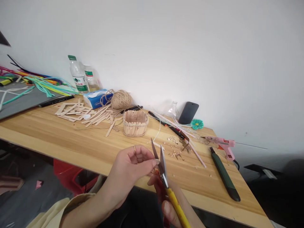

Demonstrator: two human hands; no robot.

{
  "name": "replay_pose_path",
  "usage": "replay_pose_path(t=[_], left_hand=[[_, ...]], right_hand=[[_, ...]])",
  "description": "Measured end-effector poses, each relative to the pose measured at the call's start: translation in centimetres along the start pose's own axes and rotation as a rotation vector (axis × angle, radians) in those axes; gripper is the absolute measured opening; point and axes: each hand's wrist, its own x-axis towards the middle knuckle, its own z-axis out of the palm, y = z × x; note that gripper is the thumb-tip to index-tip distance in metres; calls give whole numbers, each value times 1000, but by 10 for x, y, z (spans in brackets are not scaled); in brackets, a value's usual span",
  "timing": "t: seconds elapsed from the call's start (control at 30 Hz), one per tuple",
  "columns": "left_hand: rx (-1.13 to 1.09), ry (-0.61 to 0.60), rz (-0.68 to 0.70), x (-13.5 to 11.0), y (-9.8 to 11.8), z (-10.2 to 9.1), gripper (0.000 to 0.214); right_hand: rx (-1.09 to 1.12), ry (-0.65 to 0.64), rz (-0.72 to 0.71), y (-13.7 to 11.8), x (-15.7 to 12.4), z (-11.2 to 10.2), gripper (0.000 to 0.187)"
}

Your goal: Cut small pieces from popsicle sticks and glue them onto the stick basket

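My right hand [169, 210] grips a pair of scissors [175, 202] with a yellow handle, its blades parted and pointing up and away from me. Close against the blades, my left hand [136, 164] is closed in a pinch of thumb and fingertips. Whatever sits in that pinch is too small or too hidden to name. Just beyond the hands stands a small basket [136, 129] made of wooden craft sticks, with a beaded trim around it. Small wood scraps [174, 148] lie to the right of the scissors' tips.
Loose craft sticks [99, 115], a ball of twine [121, 99], a blue tissue pack [98, 98] and a plastic bottle [78, 76] are at the back left. On the right are a pink glue gun [224, 144], a dark green tool [224, 174] and a phone [188, 113] against the wall.
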Motion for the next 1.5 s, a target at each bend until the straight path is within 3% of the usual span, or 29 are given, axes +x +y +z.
replay_pose_path(t=[0.3, 0.67, 1.07, 1.3, 1.4, 1.5], left_hand=[[8, -12, -2, 1, -1, -2, 12], [73, 45, 36, 0, -3, -2, 12], [154, 69, 24, -1, 10, 0, 10], [191, 99, 132, 4, 13, -9, 8], [196, 65, 111, 5, 14, -10, 9], [189, 30, 83, 5, 13, -9, 9]], right_hand=[[-42, -23, -23, -10, 5, 2, 59], [-36, 59, 16, 1, 0, 2, 56], [-82, -12, 90, -13, 5, 0, 61], [-47, -48, 129, -15, 6, 2, 63], [70, 12, 158, -16, 5, 0, 58], [171, 169, 149, -21, 10, -3, 38]])
